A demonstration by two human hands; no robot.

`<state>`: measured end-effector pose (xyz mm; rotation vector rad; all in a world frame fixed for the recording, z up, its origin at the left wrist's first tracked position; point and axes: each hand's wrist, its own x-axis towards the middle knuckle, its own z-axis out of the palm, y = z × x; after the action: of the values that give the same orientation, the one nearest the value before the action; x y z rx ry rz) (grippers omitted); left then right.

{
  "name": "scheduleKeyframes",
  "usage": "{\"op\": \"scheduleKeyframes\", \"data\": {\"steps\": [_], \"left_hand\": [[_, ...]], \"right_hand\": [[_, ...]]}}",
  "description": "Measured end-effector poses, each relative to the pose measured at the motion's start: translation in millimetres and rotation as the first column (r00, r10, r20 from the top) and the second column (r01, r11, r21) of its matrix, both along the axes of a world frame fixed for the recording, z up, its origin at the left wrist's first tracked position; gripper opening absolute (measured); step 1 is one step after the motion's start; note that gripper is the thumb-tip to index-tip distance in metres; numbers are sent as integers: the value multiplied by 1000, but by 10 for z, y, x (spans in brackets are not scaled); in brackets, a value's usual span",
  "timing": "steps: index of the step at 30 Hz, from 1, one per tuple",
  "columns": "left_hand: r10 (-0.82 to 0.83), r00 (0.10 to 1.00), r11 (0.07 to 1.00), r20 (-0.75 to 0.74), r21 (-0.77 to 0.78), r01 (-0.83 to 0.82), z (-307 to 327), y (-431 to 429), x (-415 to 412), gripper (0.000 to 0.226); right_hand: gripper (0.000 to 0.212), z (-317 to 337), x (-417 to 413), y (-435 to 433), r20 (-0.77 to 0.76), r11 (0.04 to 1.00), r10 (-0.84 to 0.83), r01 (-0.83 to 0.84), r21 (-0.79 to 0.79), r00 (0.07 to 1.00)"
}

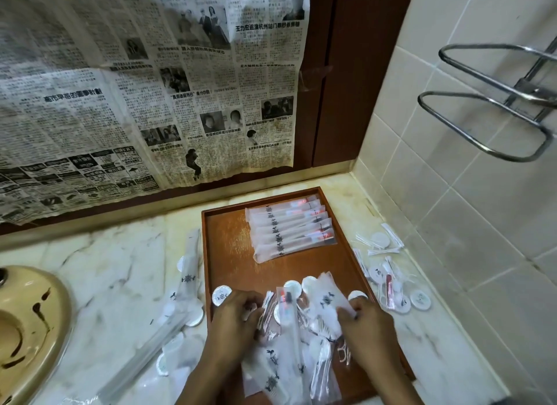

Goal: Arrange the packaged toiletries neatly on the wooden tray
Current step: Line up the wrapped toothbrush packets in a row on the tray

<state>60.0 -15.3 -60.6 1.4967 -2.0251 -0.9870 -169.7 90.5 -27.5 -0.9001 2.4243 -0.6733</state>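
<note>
A row of toothbrush packets [291,229] lies side by side at the far end of the wooden tray [229,239], each stamped with a dark crest too small to read. At the near end, the left hand [233,318] grips part of a loose pile [289,344], and the right hand [369,323] pinches a crested sachet [327,299]. Behind hangs a Chinese newspaper [135,88] with a headline beginning 王力宏.
</note>
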Motion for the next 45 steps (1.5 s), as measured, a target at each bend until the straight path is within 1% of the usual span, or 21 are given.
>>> {"op": "scheduleKeyframes", "data": {"steps": [2, 4, 7, 9, 10, 11, 13, 14, 16, 18, 21, 23, 25, 28, 30, 32, 34, 36, 38, 42, 45], "left_hand": [[2, 1000, 999, 24, 40, -3, 0, 13, -28, 27], [-3, 997, 997, 77, 74, -2, 35, 20, -137, 20], [-13, 992, 989, 129, 147, -6, 2, -9, -340, 34], [-21, 983, 989, 180, 146, -5, -37, -41, -472, 35], [-19, 982, 987, 188, 159, -11, 28, -36, -530, 35], [-12, 987, 984, 161, 179, -18, 61, -35, -575, 32], [10, 990, 973, 140, 227, -42, 80, -55, -615, 19], [26, 990, 969, 135, 240, -59, 89, -63, -618, 17], [64, 990, 964, 126, 248, -94, 68, -84, -619, 17], [87, 989, 957, 117, 265, -115, 76, -81, -604, 16], [57, 992, 956, 116, 280, -87, 23, -77, -614, 26], [59, 991, 957, 121, 276, -91, 14, -67, -641, 26], [82, 993, 951, 86, 292, -104, 3, -77, -649, 25], [151, 988, 921, -26, 368, -131, 57, -119, -614, 23], [235, 964, 895, -126, 416, -164, 133, -174, -536, 20], [341, 919, 875, -199, 425, -233, 264, -243, -432, 22], [428, 858, 871, -284, 383, -308, 436, -327, -330, 25], [466, 803, 872, -370, 344, -348, 626, -407, -253, 25], [492, 754, 866, -435, 330, -374, 769, -485, -195, 21], [564, 650, 825, -509, 389, -410, 933, -593, -154, 19], [609, 599, 791, -521, 454, -410, 946, -599, -178, 24]], "right_hand": [[11, -32, -63, 61, -54, 993, -116, 116, -8, 992], [22, -68, -88, 100, -113, 989, -145, 147, 11, 983], [41, -97, -45, 126, -224, 994, -81, 94, 49, 971], [57, -139, 2, 145, -291, 998, -3, 22, 63, 957], [62, -160, 23, 149, -321, 997, 38, -15, 74, 946], [65, -162, 32, 152, -350, 995, 71, -43, 87, 934], [64, -161, 42, 129, -356, 985, 140, -92, 147, 924], [64, -153, 42, 124, -335, 972, 185, -122, 200, 924], [64, -161, 46, 129, -307, 952, 244, -167, 255, 920], [64, -168, 54, 147, -304, 946, 280, -207, 250, 911], [63, -140, 34, 153, -294, 923, 344, -263, 283, 892], [62, -122, -13, 119, -288, 912, 369, -285, 294, 884], [58, -133, -67, 58, -288, 926, 358, -297, 234, 888], [49, -177, -129, -104, -257, 927, 370, -373, 39, 893], [50, -193, -145, -252, -206, 883, 454, -469, -28, 867], [53, -225, -124, -396, -136, 825, 560, -566, -3, 817], [52, -286, -62, -507, -85, 748, 664, -661, 67, 743], [49, -343, 15, -557, -116, 669, 743, -729, 147, 659], [48, -352, 69, -560, -140, 638, 770, -748, 180, 623], [49, -378, 196, -440, -173, 559, 827, -817, 140, 535], [52, -403, 303, -392, -139, 458, 887, -879, 135, 441]]}}
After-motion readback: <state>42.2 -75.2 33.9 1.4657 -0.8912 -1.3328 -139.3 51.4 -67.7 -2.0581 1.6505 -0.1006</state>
